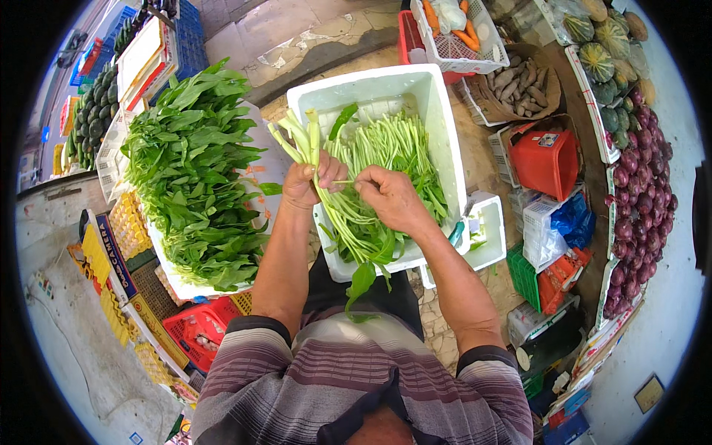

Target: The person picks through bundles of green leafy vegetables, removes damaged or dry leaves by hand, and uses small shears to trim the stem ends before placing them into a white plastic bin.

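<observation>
My left hand (312, 179) grips a bunch of leafy greens (339, 222), perhaps water spinach, by its pale stalks. The cut ends point up and away, and the leaves hang towards my body. Between the thumb and fingers of my right hand (392, 197) is a thin green stem (342, 182) that reaches across to the left hand. Both hands are above a white foam box (456, 167), where many more greens (397, 139) lie with their stalks side by side. A teal handle (457, 233) shows at the box's right rim.
Leafy greens (194, 167) are heaped high on the left. A smaller foam box (492, 222) with green scraps stands at right. Beyond are a carrot crate (489, 61), sweet potatoes (520, 86), a red bin (545, 161) and red onions (639, 211). Egg trays (129, 225) stand at left.
</observation>
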Demonstrator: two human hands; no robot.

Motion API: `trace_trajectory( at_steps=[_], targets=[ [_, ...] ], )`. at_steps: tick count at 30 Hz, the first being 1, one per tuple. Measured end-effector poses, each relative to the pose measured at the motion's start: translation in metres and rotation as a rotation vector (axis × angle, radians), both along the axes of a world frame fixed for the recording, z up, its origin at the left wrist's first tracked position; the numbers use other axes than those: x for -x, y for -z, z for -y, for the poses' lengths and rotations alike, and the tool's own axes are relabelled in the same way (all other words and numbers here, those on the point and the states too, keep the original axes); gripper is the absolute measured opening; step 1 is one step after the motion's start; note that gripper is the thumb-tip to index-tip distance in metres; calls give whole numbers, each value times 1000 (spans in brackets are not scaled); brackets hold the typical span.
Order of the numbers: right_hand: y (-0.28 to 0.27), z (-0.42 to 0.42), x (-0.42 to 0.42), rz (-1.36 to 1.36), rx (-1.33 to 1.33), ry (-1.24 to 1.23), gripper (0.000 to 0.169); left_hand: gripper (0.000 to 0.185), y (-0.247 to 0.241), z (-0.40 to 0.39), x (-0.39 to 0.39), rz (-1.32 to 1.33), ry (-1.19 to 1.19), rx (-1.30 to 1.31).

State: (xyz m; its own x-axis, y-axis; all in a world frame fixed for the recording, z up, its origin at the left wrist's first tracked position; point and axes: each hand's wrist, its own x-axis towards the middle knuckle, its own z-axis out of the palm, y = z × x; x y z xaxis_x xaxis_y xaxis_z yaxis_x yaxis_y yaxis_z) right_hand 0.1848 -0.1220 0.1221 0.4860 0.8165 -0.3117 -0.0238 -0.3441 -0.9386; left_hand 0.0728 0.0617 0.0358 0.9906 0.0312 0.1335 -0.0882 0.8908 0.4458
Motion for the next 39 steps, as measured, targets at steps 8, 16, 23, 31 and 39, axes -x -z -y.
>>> trace_trajectory(
  at_steps=[8, 16, 23, 31, 39],
  targets=[
    [17, 123, -28, 3, 1, 737, 16, 20, 21, -4, 11, 46, -51, 144],
    [142, 362, -22, 501, 845, 648, 31, 34, 54, -10, 54, -276, -122, 147],
    [163, 160, -13, 224, 295, 613, 23, 42, 63, 11, 69, -574, -148, 142],
    [335, -17, -9, 597, 382, 220, 30, 34, 55, 34, 80, -867, -127, 152],
    [346, -66, -2, 734, 762, 153, 27, 29, 64, 35, 99, -911, -131, 141]
  ],
)
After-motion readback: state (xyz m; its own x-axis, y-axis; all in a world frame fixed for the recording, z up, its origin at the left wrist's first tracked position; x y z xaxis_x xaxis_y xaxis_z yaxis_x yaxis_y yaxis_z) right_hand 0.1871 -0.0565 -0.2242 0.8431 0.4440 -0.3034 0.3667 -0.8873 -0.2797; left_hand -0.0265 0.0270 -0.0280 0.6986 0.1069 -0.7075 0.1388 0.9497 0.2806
